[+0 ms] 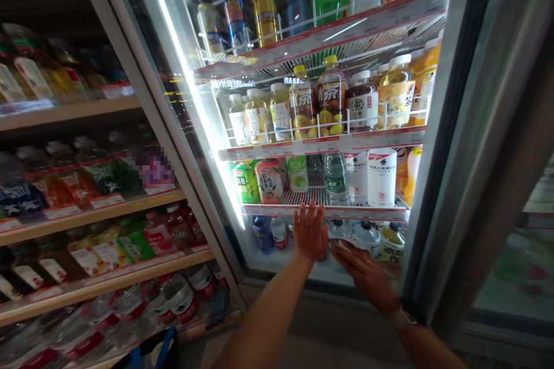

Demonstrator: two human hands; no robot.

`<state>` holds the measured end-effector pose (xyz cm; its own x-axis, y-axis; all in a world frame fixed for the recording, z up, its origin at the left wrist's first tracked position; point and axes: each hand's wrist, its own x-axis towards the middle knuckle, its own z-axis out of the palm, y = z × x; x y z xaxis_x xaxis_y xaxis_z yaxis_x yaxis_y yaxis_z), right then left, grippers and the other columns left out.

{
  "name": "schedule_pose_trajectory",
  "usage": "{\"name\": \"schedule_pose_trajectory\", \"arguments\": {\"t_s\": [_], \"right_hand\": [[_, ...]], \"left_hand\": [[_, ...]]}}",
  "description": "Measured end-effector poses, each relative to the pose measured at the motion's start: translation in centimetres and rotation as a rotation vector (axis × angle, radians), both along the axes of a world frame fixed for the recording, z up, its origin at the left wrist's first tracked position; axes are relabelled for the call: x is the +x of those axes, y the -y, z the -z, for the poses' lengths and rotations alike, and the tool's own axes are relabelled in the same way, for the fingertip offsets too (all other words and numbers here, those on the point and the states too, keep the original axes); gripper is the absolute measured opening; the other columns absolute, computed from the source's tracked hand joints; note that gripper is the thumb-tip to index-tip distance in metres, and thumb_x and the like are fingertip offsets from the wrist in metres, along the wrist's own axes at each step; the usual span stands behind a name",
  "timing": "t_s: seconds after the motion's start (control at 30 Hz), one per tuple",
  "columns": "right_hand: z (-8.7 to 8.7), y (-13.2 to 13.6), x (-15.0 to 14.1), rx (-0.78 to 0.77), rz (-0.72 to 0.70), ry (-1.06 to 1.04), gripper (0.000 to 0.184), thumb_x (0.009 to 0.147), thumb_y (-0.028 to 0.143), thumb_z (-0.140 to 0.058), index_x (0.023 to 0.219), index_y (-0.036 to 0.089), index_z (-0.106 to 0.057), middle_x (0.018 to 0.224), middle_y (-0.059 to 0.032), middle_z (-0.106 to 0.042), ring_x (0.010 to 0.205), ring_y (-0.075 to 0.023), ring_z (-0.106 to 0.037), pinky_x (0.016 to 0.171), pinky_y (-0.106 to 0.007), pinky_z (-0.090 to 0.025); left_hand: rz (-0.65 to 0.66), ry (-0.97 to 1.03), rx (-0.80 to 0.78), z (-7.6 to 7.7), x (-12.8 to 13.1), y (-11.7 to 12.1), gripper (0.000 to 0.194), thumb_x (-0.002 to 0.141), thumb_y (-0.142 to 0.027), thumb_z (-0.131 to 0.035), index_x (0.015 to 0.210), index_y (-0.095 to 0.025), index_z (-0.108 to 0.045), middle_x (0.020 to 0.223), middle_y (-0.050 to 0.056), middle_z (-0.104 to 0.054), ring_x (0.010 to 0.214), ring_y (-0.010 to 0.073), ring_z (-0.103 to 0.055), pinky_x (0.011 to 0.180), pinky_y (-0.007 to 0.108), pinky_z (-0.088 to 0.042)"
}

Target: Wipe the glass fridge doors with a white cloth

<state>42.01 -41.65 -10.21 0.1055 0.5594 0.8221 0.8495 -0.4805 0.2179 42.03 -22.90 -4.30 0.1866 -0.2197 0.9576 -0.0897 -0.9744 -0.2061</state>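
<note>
My left hand (310, 232) is raised with its fingers stretched upward, in front of the lower shelf edge of a lit drinks fridge (341, 209). Beside it, my right hand (363, 270) reaches leftward, fingers straight and close together, holding nothing that I can see. Whether either hand touches the glass I cannot tell. Above the fingers stand a green-labelled water bottle (336, 177), a green-white drink bottle (297, 174) and a white carton-like pack (381, 177). Behind my right hand are several bottles with dark caps (366, 236), partly hidden.
Tea bottles (331, 95) line the middle shelf, with cans (265, 11) higher up. A metal door frame (454, 184) runs along the right. Wooden shelves (86, 213) of bottles fill the left side. A dark bag with blue straps (162, 349) shows at the bottom.
</note>
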Motion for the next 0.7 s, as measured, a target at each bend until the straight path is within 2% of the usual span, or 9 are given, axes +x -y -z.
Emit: {"name": "schedule_pose_trajectory", "arguments": {"t_s": [0.1,0.2,0.27,0.37,0.43,0.53,0.7], "right_hand": [[-0.6,1.3,0.2,-0.067,0.018,0.021,0.052,0.096,0.005,-0.041,0.143,0.025,-0.047,0.139,-0.002,-0.059,0.135,-0.0168,-0.048,0.109,-0.034,-0.047],[-2.8,2.5,0.6,-0.005,0.069,0.044,0.053,0.096,0.004,-0.043,0.143,0.026,-0.047,0.138,-0.0022,-0.06,0.135,-0.0174,-0.048,0.115,-0.038,-0.041],[-4.9,2.9,0.8,0.119,0.125,0.058,0.055,0.095,0.004,-0.044,0.145,0.027,-0.045,0.137,-0.0035,-0.061,0.136,-0.0198,-0.047,0.118,-0.042,-0.037],[-8.0,2.7,1.0,0.382,0.196,0.095,0.06,0.094,0.003,-0.043,0.148,0.029,-0.039,0.142,-0.0053,-0.056,0.139,-0.0246,-0.042,0.118,-0.051,-0.035],[-9.3,2.0,1.2,0.52,0.218,0.094,0.061,0.094,0.004,-0.042,0.149,0.03,-0.037,0.147,-0.0057,-0.05,0.141,-0.0274,-0.039,0.117,-0.055,-0.035],[-9.5,0.5,1.3,0.596,0.215,0.084,0.062,0.093,0.003,-0.04,0.149,0.03,-0.037,0.149,-0.0061,-0.048,0.14,-0.0276,-0.041,0.116,-0.054,-0.037],[-7.3,-1.4,1.6,0.564,0.168,0.108,0.063,0.091,0.0,-0.041,0.147,0.028,-0.042,0.139,-0.0059,-0.059,0.134,-0.024,-0.05,0.114,-0.046,-0.041]], "left_hand": [[0.014,0.005,-0.004,-0.1,0.0,0.0,0.063,0.093,-0.025,-0.04,0.153,-0.013,-0.023,0.157,0.013,-0.031,0.149,0.0279,-0.017,0.121,0.047,-0.017],[0.025,0.008,-0.008,-0.3,0.1,0.0,0.063,0.094,-0.025,-0.04,0.153,-0.014,-0.023,0.157,0.013,-0.03,0.15,0.0273,-0.016,0.122,0.046,-0.017],[0.028,0.011,-0.011,-0.3,0.2,0.0,0.062,0.094,-0.026,-0.039,0.153,-0.015,-0.023,0.158,0.012,-0.03,0.15,0.027,-0.016,0.121,0.046,-0.018],[0.034,0.01,-0.016,-0.3,0.3,-0.1,0.061,0.095,-0.027,-0.038,0.153,-0.016,-0.023,0.157,0.011,-0.03,0.149,0.0268,-0.017,0.122,0.046,-0.018],[0.048,0.007,-0.022,-0.2,0.3,-0.1,0.061,0.095,-0.027,-0.04,0.153,-0.016,-0.025,0.157,0.012,-0.032,0.149,0.0262,-0.018,0.122,0.045,-0.017],[0.047,0.01,-0.021,-0.1,0.3,-0.1,0.061,0.095,-0.027,-0.041,0.153,-0.016,-0.026,0.156,0.012,-0.033,0.149,0.0258,-0.02,0.122,0.045,-0.017],[0.003,0.003,0.001,-0.3,0.1,-0.1,0.061,0.096,-0.027,-0.038,0.153,-0.014,-0.023,0.157,0.012,-0.03,0.149,0.0275,-0.018,0.122,0.046,-0.017]]}}
